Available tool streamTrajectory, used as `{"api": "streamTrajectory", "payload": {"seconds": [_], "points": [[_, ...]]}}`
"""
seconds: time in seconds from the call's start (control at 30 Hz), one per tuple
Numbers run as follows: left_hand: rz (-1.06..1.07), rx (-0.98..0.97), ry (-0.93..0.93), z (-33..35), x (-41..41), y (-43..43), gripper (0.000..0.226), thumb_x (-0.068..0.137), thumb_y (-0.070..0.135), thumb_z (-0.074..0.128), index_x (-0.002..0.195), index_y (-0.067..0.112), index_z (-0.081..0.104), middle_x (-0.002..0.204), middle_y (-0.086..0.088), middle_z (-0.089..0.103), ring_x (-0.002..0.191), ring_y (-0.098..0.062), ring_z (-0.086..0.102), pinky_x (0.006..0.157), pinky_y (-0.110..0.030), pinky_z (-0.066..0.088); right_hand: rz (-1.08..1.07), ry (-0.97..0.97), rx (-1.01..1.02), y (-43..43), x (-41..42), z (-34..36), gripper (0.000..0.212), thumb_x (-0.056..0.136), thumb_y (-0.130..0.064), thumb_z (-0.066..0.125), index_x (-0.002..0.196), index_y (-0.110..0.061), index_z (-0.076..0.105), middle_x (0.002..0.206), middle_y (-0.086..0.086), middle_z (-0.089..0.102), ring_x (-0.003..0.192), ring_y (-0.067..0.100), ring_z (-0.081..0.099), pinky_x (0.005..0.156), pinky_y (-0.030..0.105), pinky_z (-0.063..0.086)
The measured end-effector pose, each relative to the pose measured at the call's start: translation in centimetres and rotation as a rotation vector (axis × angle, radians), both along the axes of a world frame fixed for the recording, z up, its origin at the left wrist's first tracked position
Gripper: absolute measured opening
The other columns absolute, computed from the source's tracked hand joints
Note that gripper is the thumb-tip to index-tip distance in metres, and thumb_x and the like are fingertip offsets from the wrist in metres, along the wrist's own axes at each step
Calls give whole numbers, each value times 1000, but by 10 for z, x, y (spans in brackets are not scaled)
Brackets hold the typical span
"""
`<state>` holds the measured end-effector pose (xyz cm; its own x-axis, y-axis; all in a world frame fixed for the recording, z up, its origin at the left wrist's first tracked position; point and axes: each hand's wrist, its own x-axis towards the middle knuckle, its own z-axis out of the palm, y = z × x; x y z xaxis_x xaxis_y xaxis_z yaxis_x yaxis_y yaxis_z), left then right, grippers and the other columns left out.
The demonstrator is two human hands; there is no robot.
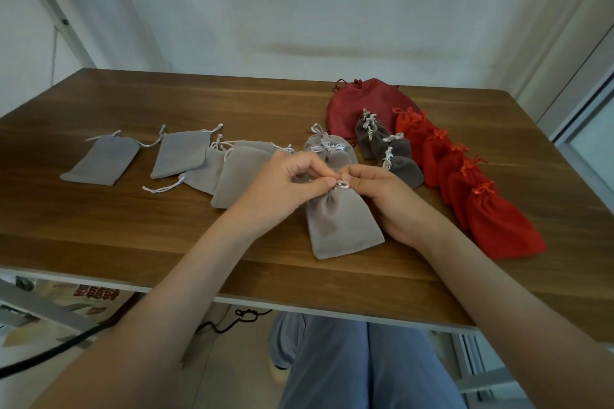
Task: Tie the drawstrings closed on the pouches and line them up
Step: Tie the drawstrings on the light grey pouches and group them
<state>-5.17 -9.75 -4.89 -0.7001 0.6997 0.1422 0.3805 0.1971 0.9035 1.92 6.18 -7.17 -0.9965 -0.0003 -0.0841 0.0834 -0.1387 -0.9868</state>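
A light grey pouch point(342, 226) lies on the wooden table point(133, 236) in front of me, its neck gathered. My left hand point(285, 183) and my right hand point(375, 189) both pinch its white drawstring point(342, 183) at the neck. Behind it lie two tied light grey pouches point(332, 151). To the right runs a row of tied dark grey pouches point(388, 149) and a row of tied red pouches point(481, 206). Several untied, flat grey pouches point(179, 156) lie to the left, one partly under my left hand.
A larger dark red pouch point(362, 106) lies at the back right, behind the rows. The table's front edge runs just below my forearms. A white wall stands behind the table, a metal frame post point(50, 7) at the left.
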Motion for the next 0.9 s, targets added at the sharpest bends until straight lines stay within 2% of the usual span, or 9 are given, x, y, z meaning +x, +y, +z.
{"api": "streamTrajectory", "payload": {"seconds": [0.13, 0.2, 0.3, 0.4, 0.47, 0.57, 0.77, 0.83, 0.9], "points": [[65, -220, 314, 14, 2, 3, 6, 84, 24, 68, 79, 28, 66, 80, 19, 51, 98, -6, 45, 89, -32, 37, -32, 16, 76, -2, -1, -2, 21, 96, -16, 48, 77, -9, 55, 72, 4, 53, 66, 11, 49, 66, 24, 39], [100, -342, 507, 18, 6, 12, 9, 86, 22, 63, 81, 28, 60, 83, 15, 50, 103, -10, 43, 93, -33, 29, -47, 32, 116, -4, -1, -3, 20, 97, -16, 47, 82, -6, 54, 74, 8, 52, 68, 16, 48, 67, 25, 39], [155, -557, 792, 17, 10, 27, 13, 90, 15, 53, 101, 20, 53, 93, 6, 46, 111, -16, 38, 84, -30, 22, -66, 38, 159, -5, 0, -5, 18, 96, -19, 48, 91, -4, 57, 87, 14, 51, 82, 26, 46, 76, 36, 36], [213, -649, 961, 11, 21, 31, 19, 85, 11, 53, 105, 11, 53, 96, -4, 58, 108, -25, 45, 80, -33, 24, -115, 53, 193, -5, 0, -4, 25, 93, -20, 51, 92, 5, 57, 85, 13, 50, 76, 23, 44, 69, 31, 35], [317, -564, 1122, -2, 24, 29, 10, 77, 11, 54, 84, 8, 60, 77, -7, 64, 89, -28, 57, 75, -35, 32, -135, 82, 219, -5, 0, -4, 23, 97, -14, 47, 81, 0, 53, 71, 9, 46, 64, 14, 42, 60, 23, 33], [393, -512, 1211, -25, 24, 21, 13, 80, 12, 47, 70, 14, 54, 61, -4, 56, 69, -26, 55, 66, -32, 27, -143, 109, 275, -8, 0, -4, 26, 100, -15, 42, 76, -6, 49, 63, -1, 43, 56, 2, 40, 55, 14, 32], [463, -301, 1299, -33, 27, 14, 15, 84, 8, 56, 73, 14, 48, 62, -3, 50, 67, -25, 52, 64, -32, 26, -163, 77, 271, -8, -2, -4, 22, 99, -15, 44, 81, -7, 53, 62, -2, 46, 52, 0, 41, 52, 16, 32], [456, -225, 1345, -32, 27, 14, 12, 86, 9, 57, 77, 14, 51, 65, -2, 53, 70, -24, 54, 64, -32, 26, -137, 68, 230, -6, -3, -4, 12, 98, -11, 45, 94, -11, 56, 65, -1, 48, 54, 2, 44, 52, 16, 34], [453, -182, 1371, -33, 28, 14, 11, 86, 8, 59, 77, 14, 55, 66, -2, 54, 74, -23, 53, 66, -31, 27, -61, 65, 218, -2, -2, -4, 17, 98, -10, 46, 104, -17, 59, 67, 1, 48, 56, 4, 44, 51, 16, 33]]}}
